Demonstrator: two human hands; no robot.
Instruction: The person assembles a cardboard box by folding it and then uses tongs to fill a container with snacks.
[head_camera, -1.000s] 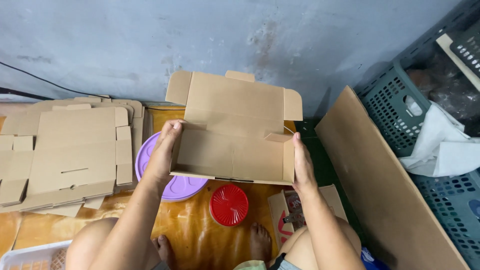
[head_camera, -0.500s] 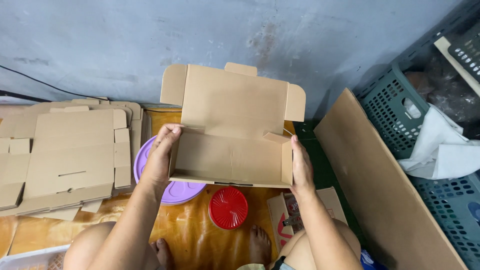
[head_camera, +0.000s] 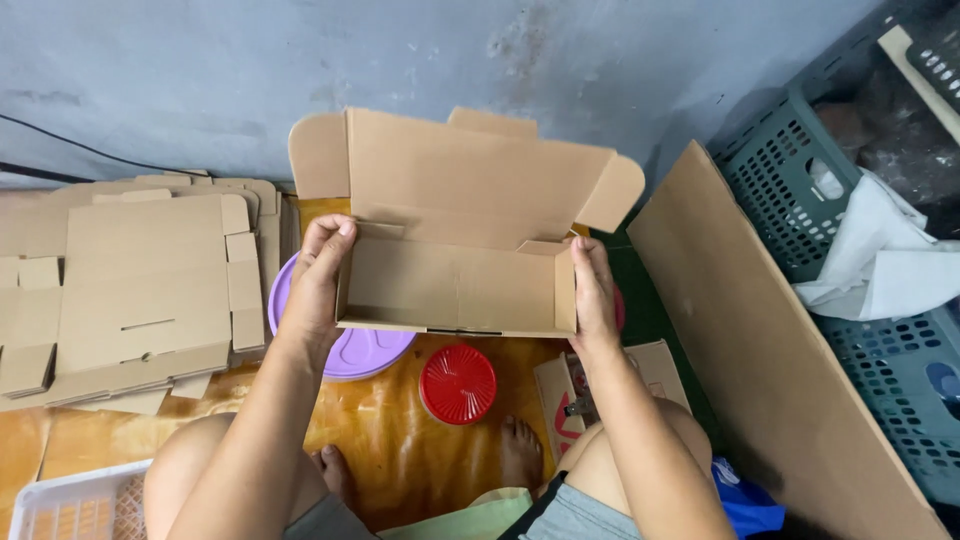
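I hold a brown cardboard box (head_camera: 455, 285) in the air in front of me, its lid flap standing open toward the wall. My left hand (head_camera: 318, 275) presses flat against the box's left side wall, and my right hand (head_camera: 593, 290) presses against its right side wall. The inside of the box shows nothing in it. Below the box, on the orange floor, lie a red round lid (head_camera: 457, 383) and a purple round lid (head_camera: 350, 345), the purple one partly hidden by the box and my left hand.
A stack of flat unfolded cardboard blanks (head_camera: 130, 285) lies at the left. A large cardboard sheet (head_camera: 770, 340) leans at the right against grey plastic crates (head_camera: 860, 250) holding a white cloth (head_camera: 880, 260). A small printed carton (head_camera: 575, 395) sits by my right knee. A white basket (head_camera: 70, 500) is bottom left.
The box has shifted slightly left and up with both hands still on its sides. The lid flap stands a little more upright.
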